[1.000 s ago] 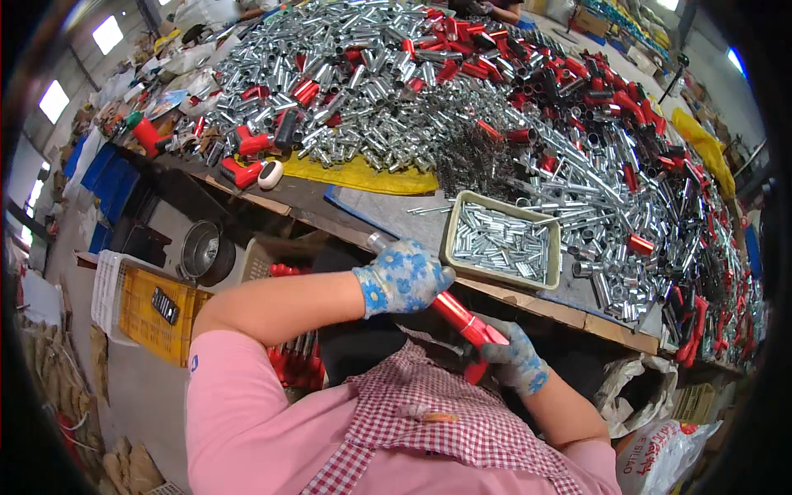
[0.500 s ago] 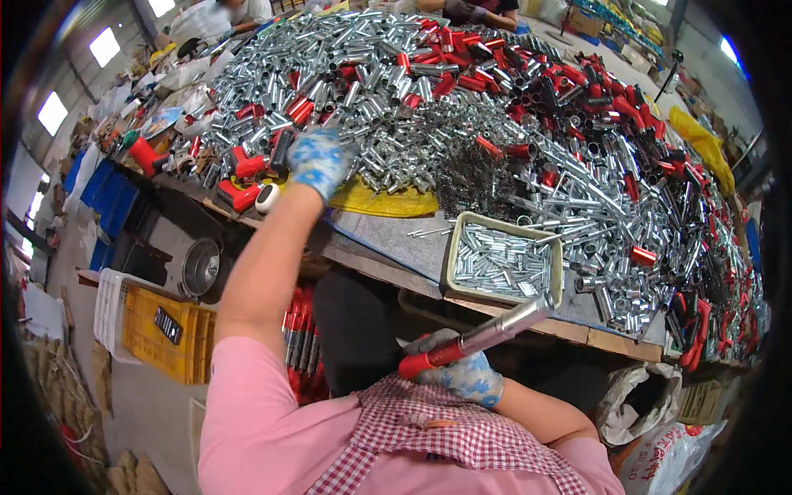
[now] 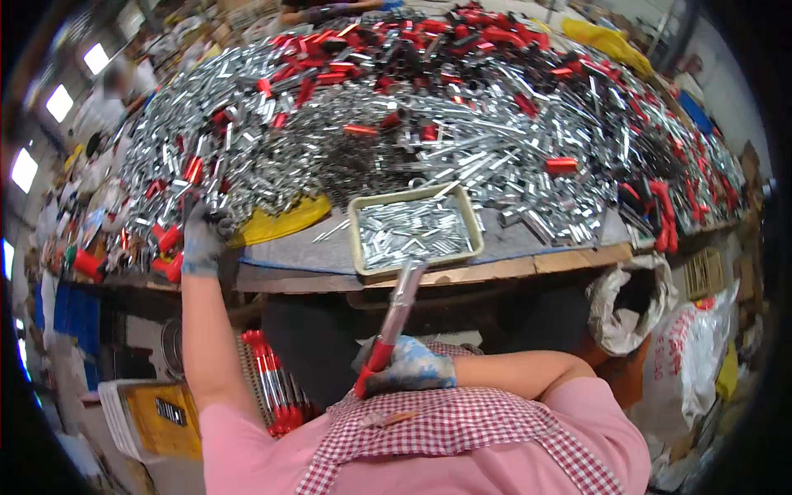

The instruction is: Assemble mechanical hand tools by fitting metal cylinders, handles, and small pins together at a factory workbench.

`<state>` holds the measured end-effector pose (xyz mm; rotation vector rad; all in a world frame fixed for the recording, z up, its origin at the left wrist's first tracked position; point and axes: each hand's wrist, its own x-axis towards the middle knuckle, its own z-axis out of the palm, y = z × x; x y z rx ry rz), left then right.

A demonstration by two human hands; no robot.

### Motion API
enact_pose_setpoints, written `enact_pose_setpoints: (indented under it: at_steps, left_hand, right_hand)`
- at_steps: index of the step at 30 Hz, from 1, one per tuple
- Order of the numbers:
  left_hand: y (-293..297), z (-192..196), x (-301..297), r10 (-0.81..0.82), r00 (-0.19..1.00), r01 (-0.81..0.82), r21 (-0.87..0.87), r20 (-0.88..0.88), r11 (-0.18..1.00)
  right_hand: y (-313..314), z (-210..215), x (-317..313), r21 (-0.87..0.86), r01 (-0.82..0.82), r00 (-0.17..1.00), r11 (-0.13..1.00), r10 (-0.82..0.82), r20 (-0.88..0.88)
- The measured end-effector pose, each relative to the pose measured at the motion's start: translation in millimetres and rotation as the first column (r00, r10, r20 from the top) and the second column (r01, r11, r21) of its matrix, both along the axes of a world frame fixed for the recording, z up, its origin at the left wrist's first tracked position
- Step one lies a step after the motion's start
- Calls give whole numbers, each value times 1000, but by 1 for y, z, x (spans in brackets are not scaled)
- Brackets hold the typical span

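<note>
The right hand [image 3: 408, 367], in a blue-speckled glove, is clamped around the red grip end of a metal tube [image 3: 398, 318] held close in front of the chest, above the checked apron [image 3: 462, 437]. The tube's long axis runs steeply, from the red end at lower left up to the bare silver end at upper right, and that silver tip points at the near rim of the grey tray [image 3: 356, 239], just below it. The tray sits on the table [image 3: 528, 264] near its front edge and is filled with short silver pieces.

The left hand [image 3: 202, 239], also gloved, is stretched out to the left edge of the great heap of silver and red parts [image 3: 429, 124]. Its fingers are curled down among the pieces by a yellow sheet [image 3: 285, 221]; whether they are closed on anything cannot be told, since the heap hides the fingertips. The lower red end of the tube is partly covered by the right glove. Below the table, a bundle of red-handled tubes [image 3: 276, 388] stands in shadow and is hard to make out. People at the far left are blurred.

Against the picture half a second before, the left hand has come down from higher on the heap to its near left edge, and the tube has swung from a shallow slant to a steep one.
</note>
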<state>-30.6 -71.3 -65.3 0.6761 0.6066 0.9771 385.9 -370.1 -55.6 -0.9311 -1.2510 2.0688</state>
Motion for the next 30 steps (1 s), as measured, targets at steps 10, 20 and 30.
enact_pose_setpoints:
  at_steps: [10, 20, 30]
  left_hand:
    - [-200, 78, 290, -131, 969, 173, 194, -210, 966]
    - [-231, 70, 321, -110, 646, 577, 388, -755, 719]
    - [-245, 47, 312, 173, 596, 448, 504, -784, 739]
  right_hand:
    - [-7, -9, -4, 44, -190, 970, 981, 181, 160]
    - [-13, -45, -2, 187, -124, 992, 974, 123, 15]
    - [15, 72, 151, 422, 62, 783, 905, -306, 541]
